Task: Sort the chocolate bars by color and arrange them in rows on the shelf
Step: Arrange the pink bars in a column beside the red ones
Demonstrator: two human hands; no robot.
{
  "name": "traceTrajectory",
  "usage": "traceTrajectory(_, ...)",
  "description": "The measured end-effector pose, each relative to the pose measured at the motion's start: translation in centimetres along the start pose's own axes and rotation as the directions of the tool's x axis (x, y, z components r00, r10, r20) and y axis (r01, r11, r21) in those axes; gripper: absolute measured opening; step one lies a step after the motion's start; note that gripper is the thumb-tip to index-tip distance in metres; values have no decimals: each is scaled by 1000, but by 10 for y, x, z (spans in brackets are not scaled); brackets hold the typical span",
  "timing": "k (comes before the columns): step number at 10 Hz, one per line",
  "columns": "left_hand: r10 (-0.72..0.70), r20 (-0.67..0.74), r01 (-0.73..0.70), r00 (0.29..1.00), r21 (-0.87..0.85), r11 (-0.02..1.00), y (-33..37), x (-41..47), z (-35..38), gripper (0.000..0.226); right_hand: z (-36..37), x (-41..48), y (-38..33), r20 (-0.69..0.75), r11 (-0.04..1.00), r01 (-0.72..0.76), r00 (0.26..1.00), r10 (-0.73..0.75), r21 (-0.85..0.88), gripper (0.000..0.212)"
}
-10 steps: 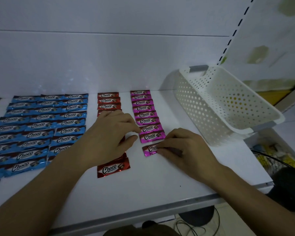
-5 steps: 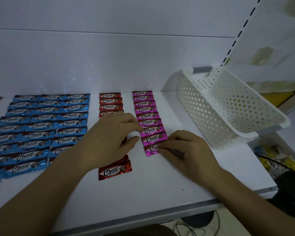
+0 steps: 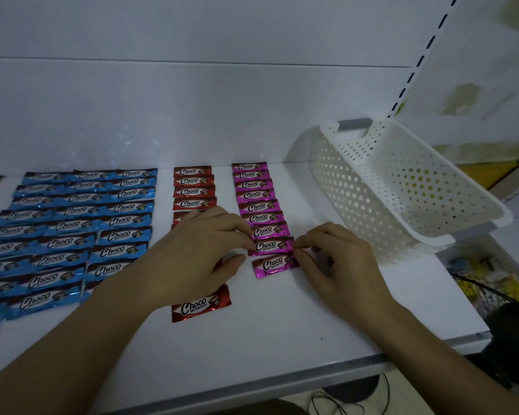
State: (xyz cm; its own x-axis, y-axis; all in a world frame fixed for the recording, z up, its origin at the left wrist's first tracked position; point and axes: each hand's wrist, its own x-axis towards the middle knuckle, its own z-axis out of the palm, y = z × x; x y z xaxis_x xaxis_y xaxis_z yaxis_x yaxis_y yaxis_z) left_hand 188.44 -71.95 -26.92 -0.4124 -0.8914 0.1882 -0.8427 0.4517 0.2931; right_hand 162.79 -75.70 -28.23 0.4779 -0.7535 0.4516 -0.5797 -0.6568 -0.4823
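Shelf (image 3: 282, 339) white beneath pale back panel (image 3: 192, 115)

White shelf (image 3: 282, 339), blue bars (image 3: 72, 232), red bars (image 3: 194, 191), pink bars (image 3: 256, 196) (rows), basket (image 3: 357, 205)
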Motion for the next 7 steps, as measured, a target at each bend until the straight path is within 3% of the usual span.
traceTrajectory(4,12,9,-11,1000,-15,1000,2,0,-2,41,2,0,4,31,997,-14,999,16,-73,13)
traceTrajectory(6,47,14,-46,999,-14,999,2,0,-5,32,3,1,1,85,995,-16,996,24,-94,36)
traceTrajectory(7,56,14,-56,998,-12,998,3,2,-6,39,0,0,1,15,999,-40,999,40,-23,28)
